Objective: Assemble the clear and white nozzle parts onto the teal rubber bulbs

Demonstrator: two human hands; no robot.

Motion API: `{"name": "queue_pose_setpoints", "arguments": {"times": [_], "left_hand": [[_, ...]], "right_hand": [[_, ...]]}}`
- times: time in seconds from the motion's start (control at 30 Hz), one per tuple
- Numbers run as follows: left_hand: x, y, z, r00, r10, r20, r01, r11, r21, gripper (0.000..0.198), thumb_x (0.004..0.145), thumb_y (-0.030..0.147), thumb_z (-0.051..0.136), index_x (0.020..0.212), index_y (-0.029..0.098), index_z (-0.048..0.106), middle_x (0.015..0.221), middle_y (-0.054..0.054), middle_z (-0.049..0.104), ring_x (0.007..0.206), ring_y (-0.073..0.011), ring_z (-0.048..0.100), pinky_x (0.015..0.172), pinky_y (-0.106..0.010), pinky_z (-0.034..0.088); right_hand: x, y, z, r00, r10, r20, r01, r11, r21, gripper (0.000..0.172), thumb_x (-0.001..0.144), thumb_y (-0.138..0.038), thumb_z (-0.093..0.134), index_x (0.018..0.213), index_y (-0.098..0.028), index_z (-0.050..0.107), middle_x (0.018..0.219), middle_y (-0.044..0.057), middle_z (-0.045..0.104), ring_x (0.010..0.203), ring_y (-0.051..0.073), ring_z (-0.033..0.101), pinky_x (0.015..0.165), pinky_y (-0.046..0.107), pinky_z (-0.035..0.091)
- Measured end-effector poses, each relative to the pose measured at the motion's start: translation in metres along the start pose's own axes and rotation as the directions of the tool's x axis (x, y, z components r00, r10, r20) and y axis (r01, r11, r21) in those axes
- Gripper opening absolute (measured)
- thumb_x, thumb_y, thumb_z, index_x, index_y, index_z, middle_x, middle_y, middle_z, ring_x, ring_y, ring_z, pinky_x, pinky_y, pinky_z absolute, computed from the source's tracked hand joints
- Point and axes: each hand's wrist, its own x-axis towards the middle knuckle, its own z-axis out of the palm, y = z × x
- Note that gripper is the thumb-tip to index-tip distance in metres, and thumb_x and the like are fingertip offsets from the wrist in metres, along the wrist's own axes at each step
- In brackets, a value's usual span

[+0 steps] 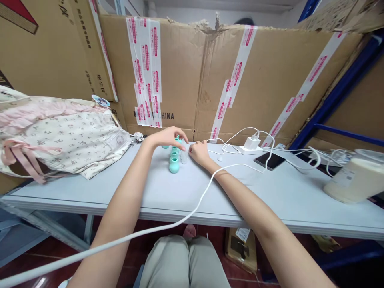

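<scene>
On the table (pixel 162 196) several small turquoise bottle-shaped pieces with round open tops stand in a row, the nearest turquoise piece (pixel 174 165) facing me. Beside them are small clear containers (pixel 184 157), their shape hard to make out. Above the far end of the row, my left hand (pixel 168 137) arches with thumb and fingers apart; nothing shows held between them. Just right of the clear containers, my right hand (pixel 200 153) rests on the table with its fingers curled in. Whatever those fingers may hold is hidden.
A floral cloth bag (pixel 69 132) lies at left. At right are a white charger on a power strip (pixel 251 146), a dark phone (pixel 270 161) and a cream tub (pixel 354 180). A white cable (pixel 180 221) crosses in front of my arms. Cardboard (pixel 180 72) walls the back.
</scene>
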Motion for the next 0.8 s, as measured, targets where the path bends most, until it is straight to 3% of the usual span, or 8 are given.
{"name": "queue_pose_setpoints", "arguments": {"times": [0.17,0.33,0.47,0.57,0.67,0.8], "left_hand": [[0.012,0.015,0.027,0.983,-0.132,0.127,0.084,0.941,0.327,0.036,0.057,0.043,0.074,0.090,0.028,0.073,0.090,-0.003,0.060,0.094,-0.0213,0.053,0.080,-0.028,0.039],[0.019,0.020,0.045,0.981,-0.118,0.152,0.046,0.911,0.410,0.023,0.057,0.028,0.076,0.079,0.024,0.072,0.092,-0.005,0.061,0.100,-0.0237,0.051,0.089,-0.033,0.037],[0.025,0.014,0.055,0.997,-0.064,0.034,0.052,0.958,0.281,0.018,0.048,0.012,0.078,0.060,0.022,0.067,0.075,-0.002,0.059,0.089,-0.0223,0.053,0.089,-0.035,0.037],[0.026,0.010,0.055,0.999,0.006,-0.043,0.000,0.990,0.141,0.022,0.042,0.012,0.080,0.053,0.023,0.064,0.067,-0.001,0.058,0.081,-0.0222,0.056,0.084,-0.033,0.039],[0.026,0.010,0.049,0.994,0.053,-0.097,-0.048,0.997,0.056,0.017,0.049,0.021,0.079,0.063,0.024,0.069,0.070,0.000,0.065,0.075,-0.0201,0.060,0.075,-0.029,0.043],[0.027,0.011,0.045,0.975,0.058,-0.215,-0.071,0.996,-0.052,0.017,0.065,0.028,0.070,0.079,0.020,0.070,0.077,-0.001,0.071,0.073,-0.0172,0.064,0.069,-0.027,0.046]], "right_hand": [[-0.003,0.007,-0.019,0.991,-0.018,-0.130,0.022,0.999,0.034,0.026,0.087,-0.023,0.046,0.084,-0.018,0.071,0.083,0.011,0.070,0.088,0.024,0.056,0.082,0.038,0.023],[-0.016,0.026,-0.047,0.938,0.097,-0.332,-0.029,0.979,0.203,0.025,0.088,-0.029,0.047,0.101,-0.023,0.068,0.090,0.005,0.072,0.091,0.022,0.056,0.083,0.037,0.025],[-0.033,0.040,-0.057,0.929,0.189,-0.319,-0.071,0.934,0.349,0.021,0.085,-0.031,0.053,0.088,-0.025,0.073,0.088,0.002,0.073,0.087,0.020,0.057,0.082,0.035,0.030],[-0.041,0.046,-0.057,0.929,0.257,-0.266,-0.092,0.857,0.507,0.019,0.082,-0.033,0.057,0.084,-0.025,0.075,0.082,0.001,0.073,0.075,0.017,0.058,0.077,0.031,0.037],[-0.042,0.046,-0.058,0.925,0.275,-0.261,-0.056,0.780,0.623,0.018,0.079,-0.034,0.060,0.082,-0.024,0.074,0.078,0.000,0.073,0.068,0.015,0.058,0.071,0.028,0.041],[-0.042,0.043,-0.060,0.912,0.248,-0.328,0.023,0.766,0.642,0.018,0.080,-0.033,0.061,0.088,-0.023,0.074,0.084,0.000,0.073,0.073,0.015,0.060,0.076,0.028,0.042]]}}
